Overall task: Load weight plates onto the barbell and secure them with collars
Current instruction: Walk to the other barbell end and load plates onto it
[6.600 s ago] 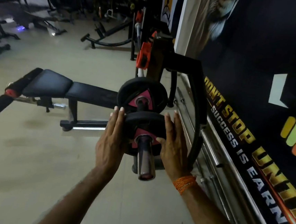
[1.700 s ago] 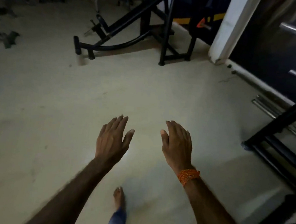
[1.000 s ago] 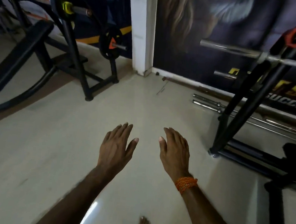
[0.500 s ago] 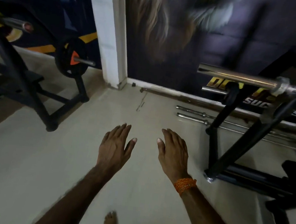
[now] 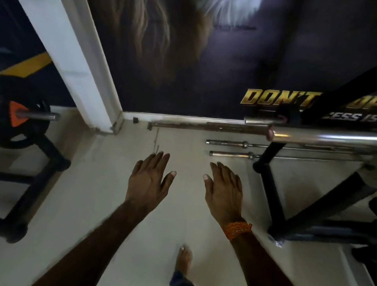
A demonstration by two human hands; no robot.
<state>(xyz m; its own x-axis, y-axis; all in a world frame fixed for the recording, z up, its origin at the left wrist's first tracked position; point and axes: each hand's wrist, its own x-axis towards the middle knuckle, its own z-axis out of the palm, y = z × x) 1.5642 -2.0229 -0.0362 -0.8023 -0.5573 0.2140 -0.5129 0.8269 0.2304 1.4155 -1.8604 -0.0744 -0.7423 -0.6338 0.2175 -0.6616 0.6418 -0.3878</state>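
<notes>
Both hands held out over the pale floor [image 5: 85, 202], palms down. Left hand [image 5: 148, 180] spread wide, grip empty; right hand [image 5: 223, 190] likewise wide and empty, an orange thread band [image 5: 237, 228] at its wrist. Bare chrome barbell sleeve [image 5: 335, 138] up on the black rack [image 5: 314, 208] at right, ahead of the right hand and clear of it. Black weight plate [image 5: 6, 113] with orange hub on a peg at far left, well apart. Two spare bars [image 5: 274, 153] flat along the wall. One bare foot [image 5: 184, 259] below, between the forearms.
</notes>
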